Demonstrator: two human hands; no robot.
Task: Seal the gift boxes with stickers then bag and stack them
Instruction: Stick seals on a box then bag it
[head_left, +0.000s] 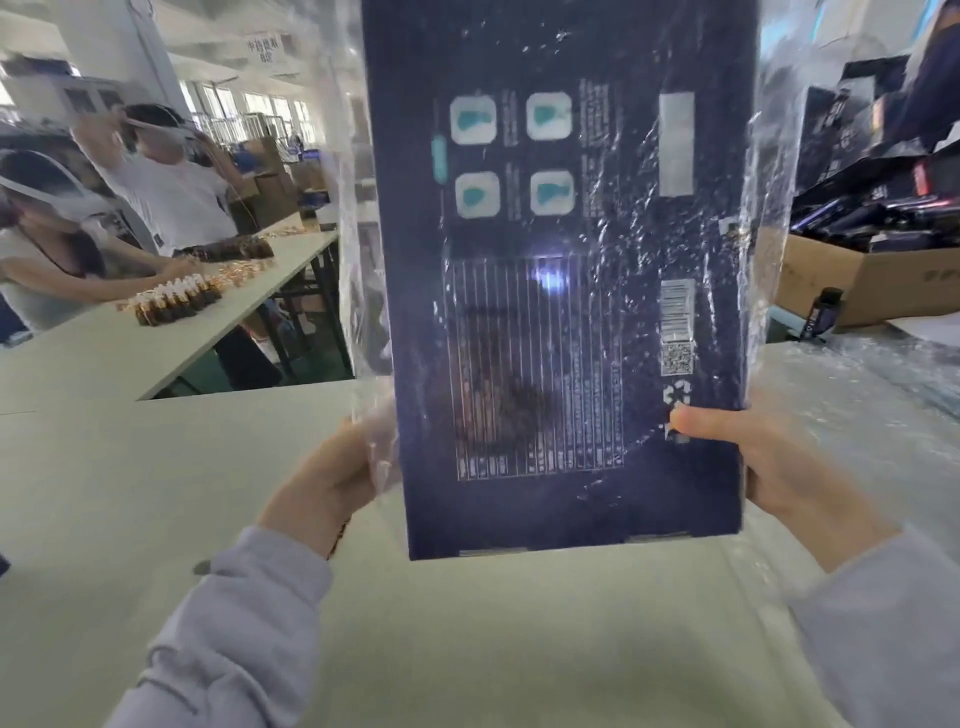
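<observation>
I hold a dark navy gift box (566, 291) upright in front of me, its printed back with a barcode facing me. A clear plastic bag (358, 260) covers most of the box; the box's bottom end sticks out of the bag's opening. My left hand (332, 478) grips the bag's edge at the box's lower left side. On the lower right side my right hand (769, 462) grips the box, thumb pressed on its face.
A pale table (467, 623) lies below the box. Bubble wrap (872, 395) covers its right part. A cardboard carton (872, 280) of dark boxes stands at the right. At the left, two people work at a white table (156, 338) with small brown bottles (176, 301).
</observation>
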